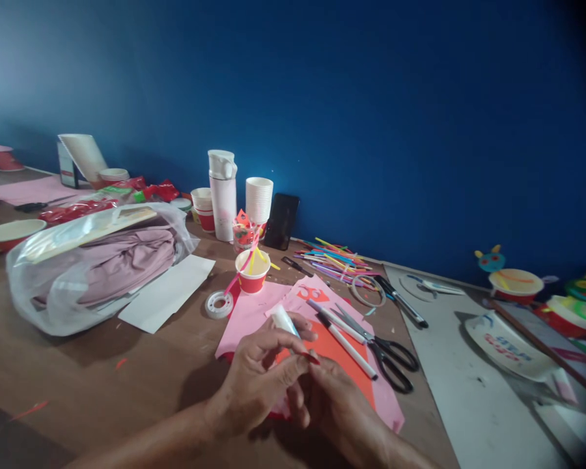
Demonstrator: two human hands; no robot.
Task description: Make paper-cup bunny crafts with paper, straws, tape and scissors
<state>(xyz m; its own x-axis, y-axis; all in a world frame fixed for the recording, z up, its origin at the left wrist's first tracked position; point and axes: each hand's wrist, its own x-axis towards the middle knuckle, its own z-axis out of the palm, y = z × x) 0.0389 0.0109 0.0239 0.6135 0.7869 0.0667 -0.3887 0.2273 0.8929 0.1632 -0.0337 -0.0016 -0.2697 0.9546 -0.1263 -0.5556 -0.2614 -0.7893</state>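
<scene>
My left hand holds a white glue tube between thumb and fingers, above the table's middle. My right hand sits just below it, fingertips against a small red scrap, which may be paper. Both hands are over an orange-red paper sheet lying on pink paper. Parts of both sheets are hidden under my hands. To the right lie two white marker pens and black-handled scissors.
A plastic bag of mauve cloth stands at the left, with a white paper sheet and a tape roll nearby. Behind are a red paper cup, a white flask and coloured sticks. A white board lies right.
</scene>
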